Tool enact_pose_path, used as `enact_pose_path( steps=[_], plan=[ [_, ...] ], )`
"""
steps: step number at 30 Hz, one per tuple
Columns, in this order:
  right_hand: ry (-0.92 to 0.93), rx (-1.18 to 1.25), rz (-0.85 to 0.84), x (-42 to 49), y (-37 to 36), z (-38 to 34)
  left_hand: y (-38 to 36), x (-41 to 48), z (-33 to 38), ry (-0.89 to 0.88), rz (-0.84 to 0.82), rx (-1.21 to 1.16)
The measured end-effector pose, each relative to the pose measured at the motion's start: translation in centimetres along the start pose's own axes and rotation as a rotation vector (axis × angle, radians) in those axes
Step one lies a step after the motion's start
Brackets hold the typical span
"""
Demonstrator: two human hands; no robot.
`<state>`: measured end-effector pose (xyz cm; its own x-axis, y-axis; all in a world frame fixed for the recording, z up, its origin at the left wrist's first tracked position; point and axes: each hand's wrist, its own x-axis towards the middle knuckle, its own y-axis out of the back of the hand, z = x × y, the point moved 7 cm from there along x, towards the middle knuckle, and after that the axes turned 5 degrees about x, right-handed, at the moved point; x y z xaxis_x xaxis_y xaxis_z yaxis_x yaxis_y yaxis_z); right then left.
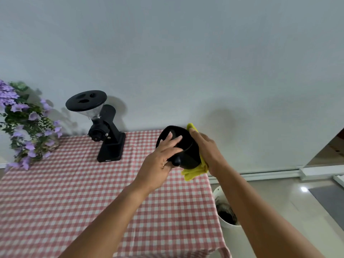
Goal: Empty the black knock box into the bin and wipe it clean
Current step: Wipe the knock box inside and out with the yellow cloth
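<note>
The black knock box (188, 153) is held in the air above the table's right edge, tilted with its mouth turned toward me and to the left. My left hand (162, 155) grips its rim, fingers reaching inside the mouth. My right hand (206, 151) presses a yellow cloth (195, 172) against the box's outer right side; the cloth shows above and below the hand. A white bin (229, 226) stands on the floor just right of the table, below my right forearm, with dark grounds inside.
A black coffee grinder (104, 127) stands at the back of the table on the red-and-white checked cloth (74, 192). Purple flowers (24, 123) sit at the far left. A white wall lies behind, and tiled floor (279, 192) to the right.
</note>
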<state>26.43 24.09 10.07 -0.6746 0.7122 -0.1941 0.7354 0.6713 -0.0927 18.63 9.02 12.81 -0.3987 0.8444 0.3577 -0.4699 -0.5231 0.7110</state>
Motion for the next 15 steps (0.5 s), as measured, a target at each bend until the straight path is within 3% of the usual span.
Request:
enact_pose_path(
  steps=[6, 9, 12, 15],
  plan=[
    [0.088, -0.02, 0.099, -0.3, 0.6, 0.8, 0.0, 0.0, -0.7, 0.171, -0.098, 0.141],
    [0.113, -0.037, 0.167, -0.7, 1.2, 1.0, -0.3, -0.1, -0.4, 0.247, -0.165, -0.102],
    [0.155, -0.053, 0.241, -1.4, 1.2, 1.8, 0.1, 0.5, -0.5, 0.391, -0.083, -0.388],
    [0.226, -0.047, 0.186, -2.7, -0.4, 1.9, 0.4, 1.3, -1.3, 0.485, 0.082, -0.245]
  ],
)
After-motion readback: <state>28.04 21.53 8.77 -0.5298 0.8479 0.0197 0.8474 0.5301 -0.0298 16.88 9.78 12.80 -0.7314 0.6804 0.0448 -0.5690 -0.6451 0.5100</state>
